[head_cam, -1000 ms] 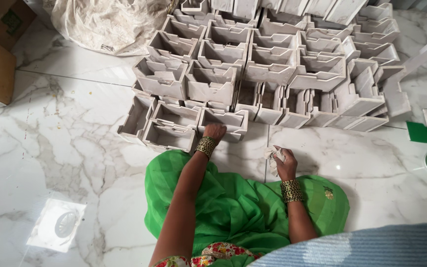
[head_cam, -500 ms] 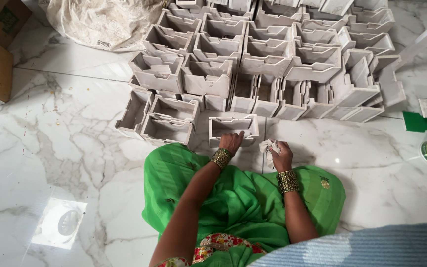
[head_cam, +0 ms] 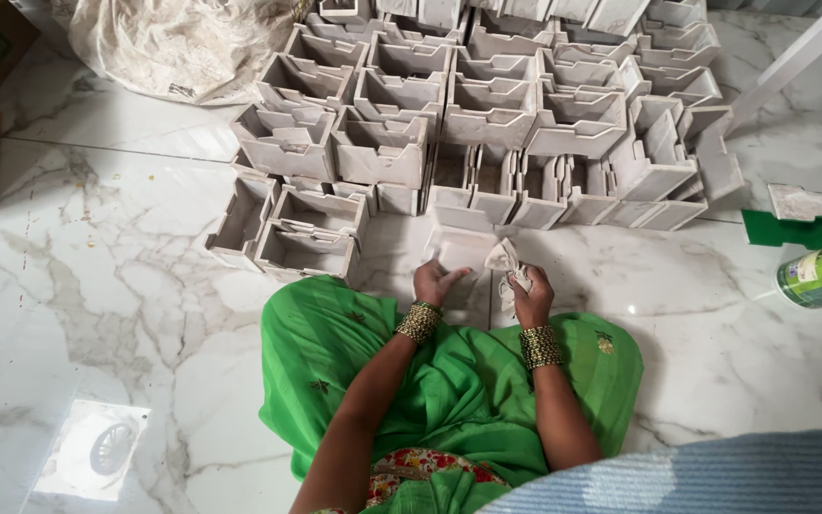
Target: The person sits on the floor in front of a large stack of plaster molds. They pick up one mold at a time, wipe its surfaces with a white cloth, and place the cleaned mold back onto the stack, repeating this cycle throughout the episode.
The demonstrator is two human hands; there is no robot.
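White stone tray sits on the marble floor just in front of the green-draped knees, apart from the stacked trays behind it. Left hand curls its fingers over the near rim, holding it steady, while the right hand pinches a crumpled cloth at the tray's right edge. Judging by this, wiping is in hand; next the cloth needs working inside while the left keeps its grip.

Bright green draped cloth covers the lap, a red floral patterned piece at six o'clock. Stacked gold bangles ring both wrists; forearms are bare.
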